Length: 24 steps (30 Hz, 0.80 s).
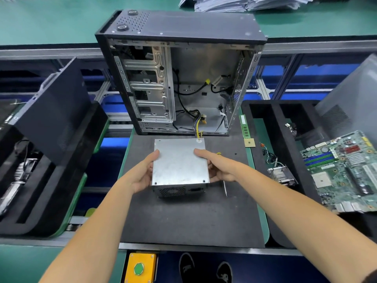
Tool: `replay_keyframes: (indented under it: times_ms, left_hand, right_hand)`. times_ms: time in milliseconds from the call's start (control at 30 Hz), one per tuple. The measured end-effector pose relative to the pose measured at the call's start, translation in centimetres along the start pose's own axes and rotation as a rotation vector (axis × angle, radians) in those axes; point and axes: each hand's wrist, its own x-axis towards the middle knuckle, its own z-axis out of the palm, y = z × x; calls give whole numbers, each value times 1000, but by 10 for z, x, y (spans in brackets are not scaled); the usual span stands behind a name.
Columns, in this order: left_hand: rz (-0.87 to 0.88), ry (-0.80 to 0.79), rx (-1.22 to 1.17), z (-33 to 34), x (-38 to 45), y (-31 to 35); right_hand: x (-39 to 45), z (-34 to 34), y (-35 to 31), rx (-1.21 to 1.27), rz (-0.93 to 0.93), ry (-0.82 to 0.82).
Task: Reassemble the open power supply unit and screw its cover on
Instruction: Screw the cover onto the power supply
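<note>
PSU [179, 162] between both hands' grips

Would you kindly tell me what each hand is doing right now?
Left hand: grips the left side of the power supply unit.
Right hand: grips its right side.

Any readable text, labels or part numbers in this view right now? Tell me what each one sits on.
None can be read.
Power supply unit, held between left hand and right hand: plain metal, no print seen.
RAM stick: white label, too small.
Motherboard: markings blurred.
Paper stack: print too small.
Green button: blank.
</note>
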Motion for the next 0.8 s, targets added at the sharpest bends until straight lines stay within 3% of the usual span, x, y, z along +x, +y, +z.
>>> replay_keyframes:
  times_ms: [533,800]
  left_hand:
    - [27,-32,8,-7,-3,-15]
    - [55,15,63,-6,-2,-11]
  right_hand:
    - [2,-1,5,6,-69,-124]
    - [9,3,1,-35,-83,-57]
